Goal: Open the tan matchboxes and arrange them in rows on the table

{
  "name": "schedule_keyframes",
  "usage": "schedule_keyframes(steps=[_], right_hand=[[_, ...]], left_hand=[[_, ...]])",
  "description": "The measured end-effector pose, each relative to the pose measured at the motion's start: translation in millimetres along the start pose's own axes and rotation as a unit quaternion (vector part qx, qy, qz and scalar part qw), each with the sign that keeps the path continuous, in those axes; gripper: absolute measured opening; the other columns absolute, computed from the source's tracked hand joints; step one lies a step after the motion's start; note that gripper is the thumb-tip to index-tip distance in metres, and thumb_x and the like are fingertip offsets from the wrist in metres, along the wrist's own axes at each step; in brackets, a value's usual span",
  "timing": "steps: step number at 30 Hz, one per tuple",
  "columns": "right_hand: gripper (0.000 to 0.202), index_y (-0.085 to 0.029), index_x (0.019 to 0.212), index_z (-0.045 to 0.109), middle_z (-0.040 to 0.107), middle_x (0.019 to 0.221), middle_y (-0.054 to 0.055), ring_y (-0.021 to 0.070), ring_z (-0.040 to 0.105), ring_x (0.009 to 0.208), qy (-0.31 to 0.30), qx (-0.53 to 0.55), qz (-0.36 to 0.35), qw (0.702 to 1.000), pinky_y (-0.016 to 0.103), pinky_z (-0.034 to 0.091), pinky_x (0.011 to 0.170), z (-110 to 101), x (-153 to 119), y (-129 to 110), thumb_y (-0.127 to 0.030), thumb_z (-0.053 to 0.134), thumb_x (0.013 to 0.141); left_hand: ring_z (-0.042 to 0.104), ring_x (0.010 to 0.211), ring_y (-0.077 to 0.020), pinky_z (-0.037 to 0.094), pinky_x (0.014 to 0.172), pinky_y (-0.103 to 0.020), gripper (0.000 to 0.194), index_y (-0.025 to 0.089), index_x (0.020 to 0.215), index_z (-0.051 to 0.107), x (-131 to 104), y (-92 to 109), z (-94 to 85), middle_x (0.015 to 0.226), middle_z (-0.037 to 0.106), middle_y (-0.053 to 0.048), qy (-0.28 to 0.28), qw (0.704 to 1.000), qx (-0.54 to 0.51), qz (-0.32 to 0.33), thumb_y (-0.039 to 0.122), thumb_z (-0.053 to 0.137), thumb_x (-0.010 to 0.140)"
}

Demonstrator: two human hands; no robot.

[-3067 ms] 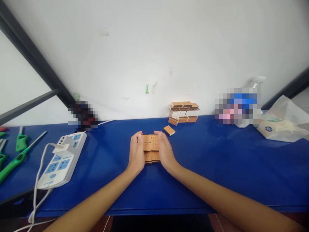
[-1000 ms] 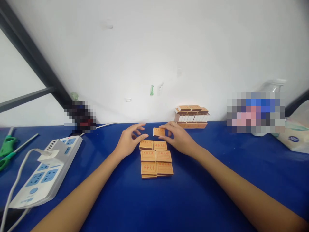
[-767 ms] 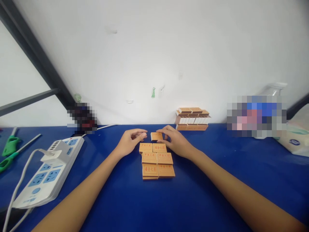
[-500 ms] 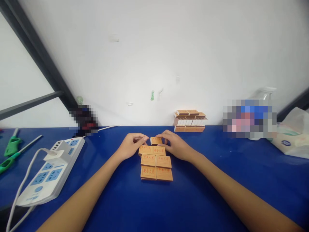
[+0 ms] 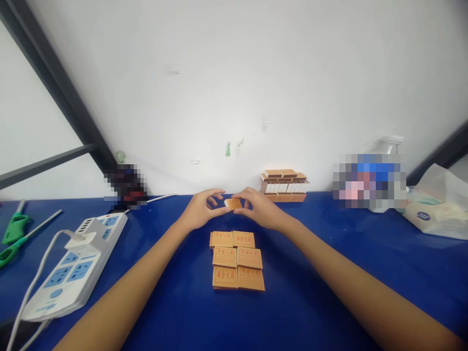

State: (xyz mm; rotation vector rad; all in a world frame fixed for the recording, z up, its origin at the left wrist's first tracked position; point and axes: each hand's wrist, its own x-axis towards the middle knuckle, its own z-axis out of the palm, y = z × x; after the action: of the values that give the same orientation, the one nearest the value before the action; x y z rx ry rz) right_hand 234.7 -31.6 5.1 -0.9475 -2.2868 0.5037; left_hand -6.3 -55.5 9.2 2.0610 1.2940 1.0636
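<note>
A tan matchbox [image 5: 234, 204] with a white end is lifted above the blue table, slightly tilted. My right hand [image 5: 260, 207] pinches it from the right between thumb and fingers. From the other side, my left hand [image 5: 204, 207] reaches in with its thumb tip at the box's white left end. The left fingers are bent and apart, and the index finger looks clear of the box. Below both hands lie flat matchboxes [image 5: 237, 258] in two columns and three rows, some of them stacked, with red lettering on top.
A stacked structure of matchboxes [image 5: 284, 186] stands against the wall, right of centre. On the left are a power strip [image 5: 69, 273] with a white cable and green-handled lighters [image 5: 16, 229]. A tissue pack [image 5: 435, 214] and a blurred spray bottle [image 5: 391, 146] are at the right.
My right hand has raised the matchbox away from the rows, and my left hand has moved in to its left end. The view has shifted slightly, so the rows sit lower.
</note>
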Motion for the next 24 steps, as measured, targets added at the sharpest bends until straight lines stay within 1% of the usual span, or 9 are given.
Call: schedule_keyframes(steps=[2, 4, 8, 13, 16, 19, 21, 23, 24], right_hand=[[0.035, -0.020, 0.126, 0.069, 0.060, 0.106, 0.006, 0.0169, 0.061, 0.079, 0.002, -0.014, -0.007, 1.000, 0.038, 0.053, 0.084, 7, 5, 6, -0.027, 0.072, 0.091], [0.036, -0.020, 0.128, 0.068, 0.061, 0.110, 0.007, 0.0176, 0.062, 0.081, 0.002, -0.031, -0.011, 0.999, 0.038, 0.054, 0.084, 14, 1, 13, -0.029, 0.070, 0.093], [0.039, -0.021, 0.135, 0.063, 0.061, 0.117, 0.009, 0.0186, 0.064, 0.083, 0.014, -0.052, -0.018, 0.998, 0.038, 0.057, 0.081, 25, -12, 21, -0.030, 0.065, 0.097], [0.044, -0.023, 0.141, 0.059, 0.060, 0.122, 0.013, 0.0266, 0.067, 0.100, 0.064, -0.127, -0.044, 0.989, 0.044, 0.061, 0.083, 27, -16, 19, -0.035, 0.062, 0.099], [0.045, -0.022, 0.143, 0.056, 0.060, 0.123, 0.014, 0.0289, 0.067, 0.105, 0.073, -0.149, -0.056, 0.985, 0.045, 0.062, 0.082, 27, -16, 18, -0.035, 0.060, 0.100], [0.042, -0.023, 0.141, 0.056, 0.061, 0.123, 0.013, 0.0257, 0.068, 0.098, 0.081, -0.110, -0.057, 0.989, 0.044, 0.061, 0.083, 29, -17, 18, -0.034, 0.060, 0.100], [0.040, -0.024, 0.138, 0.057, 0.062, 0.121, 0.011, 0.0212, 0.067, 0.087, 0.099, -0.049, -0.040, 0.993, 0.040, 0.060, 0.080, 31, -17, 17, -0.033, 0.062, 0.099], [0.042, -0.023, 0.134, 0.058, 0.063, 0.117, 0.009, 0.0171, 0.065, 0.079, 0.139, 0.039, 0.003, 0.990, 0.035, 0.059, 0.073, 33, -15, 15, -0.035, 0.067, 0.095], [0.042, -0.022, 0.131, 0.058, 0.064, 0.112, 0.008, 0.0156, 0.063, 0.075, 0.166, 0.091, 0.038, 0.981, 0.033, 0.057, 0.069, 34, -13, 14, -0.038, 0.069, 0.093]], left_hand=[[0.068, 0.080, -0.0180, 0.056, 0.073, -0.032, 0.062, 0.024, 0.131, 0.069, 7, -9, 3.3, 0.109, 0.076, -0.006, -0.024, 0.999, -0.023, -0.004, 0.047, 0.085, 0.075], [0.068, 0.078, -0.0170, 0.055, 0.070, -0.030, 0.055, 0.023, 0.126, 0.072, 7, -16, 7.9, 0.104, 0.076, -0.006, -0.036, 0.999, -0.031, -0.009, 0.045, 0.083, 0.077], [0.067, 0.077, -0.0153, 0.053, 0.069, -0.028, 0.038, 0.024, 0.114, 0.077, -1, -20, 16.5, 0.097, 0.077, -0.003, -0.014, 0.999, 0.002, 0.029, 0.039, 0.083, 0.080], [0.066, 0.074, -0.0134, 0.053, 0.067, -0.026, 0.042, 0.025, 0.119, 0.075, -4, -24, 22.5, 0.097, 0.077, -0.001, 0.006, 0.999, -0.019, 0.036, 0.034, 0.084, 0.080], [0.065, 0.074, -0.0131, 0.052, 0.065, -0.026, 0.038, 0.025, 0.116, 0.075, -3, -28, 24.3, 0.096, 0.076, -0.001, 0.022, 0.998, -0.006, 0.051, 0.033, 0.083, 0.081], [0.064, 0.074, -0.0131, 0.051, 0.065, -0.026, 0.037, 0.026, 0.117, 0.074, -3, -30, 25.3, 0.094, 0.075, 0.000, 0.034, 0.996, 0.018, 0.076, 0.031, 0.083, 0.081], [0.065, 0.075, -0.0132, 0.052, 0.065, -0.026, 0.037, 0.026, 0.115, 0.073, -4, -30, 25.6, 0.094, 0.075, 0.000, 0.047, 0.995, 0.028, 0.087, 0.030, 0.084, 0.080], [0.066, 0.075, -0.0134, 0.052, 0.066, -0.026, 0.034, 0.025, 0.112, 0.074, -4, -29, 25.5, 0.093, 0.075, 0.001, 0.070, 0.993, 0.036, 0.093, 0.029, 0.083, 0.080], [0.066, 0.074, -0.0135, 0.053, 0.066, -0.026, 0.032, 0.024, 0.111, 0.074, -4, -28, 25.3, 0.091, 0.075, 0.001, 0.085, 0.991, 0.039, 0.093, 0.028, 0.083, 0.081]])
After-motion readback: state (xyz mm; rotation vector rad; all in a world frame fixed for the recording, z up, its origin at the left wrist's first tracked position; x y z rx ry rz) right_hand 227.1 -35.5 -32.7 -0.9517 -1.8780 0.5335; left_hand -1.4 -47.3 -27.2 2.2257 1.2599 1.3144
